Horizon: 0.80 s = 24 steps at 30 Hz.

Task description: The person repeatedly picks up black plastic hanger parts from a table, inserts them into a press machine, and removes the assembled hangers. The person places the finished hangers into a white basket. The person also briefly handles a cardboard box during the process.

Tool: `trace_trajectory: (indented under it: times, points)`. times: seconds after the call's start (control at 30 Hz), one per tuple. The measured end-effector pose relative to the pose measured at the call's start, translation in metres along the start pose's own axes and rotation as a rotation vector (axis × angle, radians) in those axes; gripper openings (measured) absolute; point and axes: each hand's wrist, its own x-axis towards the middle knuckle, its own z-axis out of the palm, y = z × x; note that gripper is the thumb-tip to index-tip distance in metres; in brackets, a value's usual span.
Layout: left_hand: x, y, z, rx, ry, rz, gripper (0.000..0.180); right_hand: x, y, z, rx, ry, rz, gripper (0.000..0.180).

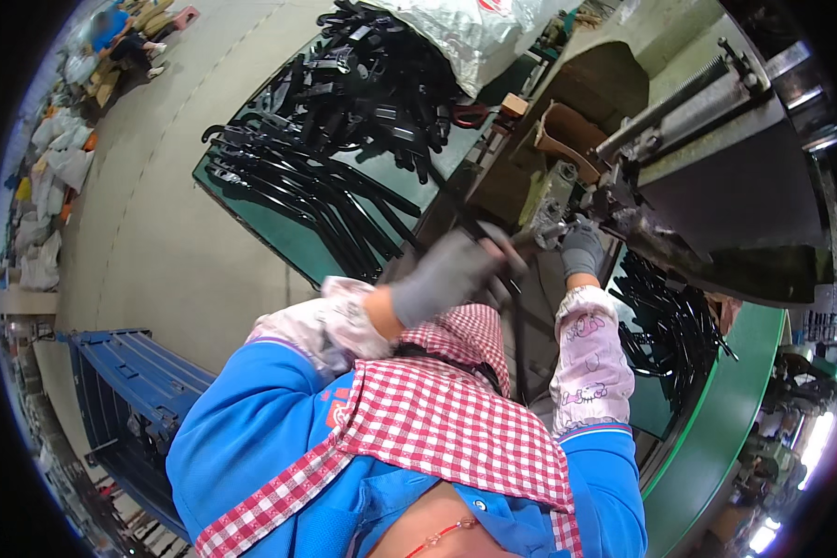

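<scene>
My left hand (456, 275), in a grey glove and smeared by motion, is closed around a long black bar (463, 216) in front of my chest. The bar slants from the table edge down past my apron. My right hand (582, 247), also gloved in grey, is at the machine's metal fixture (551, 200). Its fingers are bent together against the fixture, and what they hold is hidden. Left of my left hand, several glossy black bent bars (321, 200) lie side by side on a green-topped table (279, 244).
A heap of black parts (367, 79) and a white sack (474, 37) cover the table's far end. The machine's large metal body (725, 177) stands to my right. More black bars (665, 312) lie below it. A blue crate (135, 386) is at left; a person (116, 37) sits far off.
</scene>
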Motion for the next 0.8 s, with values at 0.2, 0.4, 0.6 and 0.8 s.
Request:
trace_trajectory:
  times: [0.2,0.4,0.6,0.8]
  points:
    - [-0.006,0.055,-0.271,-0.094,0.573,0.072,0.016,0.013,0.016,0.023,0.005,0.065,-0.021,0.041]
    - [-0.017,0.038,-0.322,0.250,1.051,0.003,0.035,0.002,-0.004,0.000,-0.114,-0.084,0.012,0.044]
    - [0.059,0.040,-0.249,1.661,0.679,0.456,0.070,-0.019,0.022,-0.011,0.371,0.342,-0.286,0.038]
    - [0.161,0.024,-0.200,1.908,0.346,-0.320,0.069,-0.106,-0.032,-0.126,0.756,0.099,-0.358,0.018]
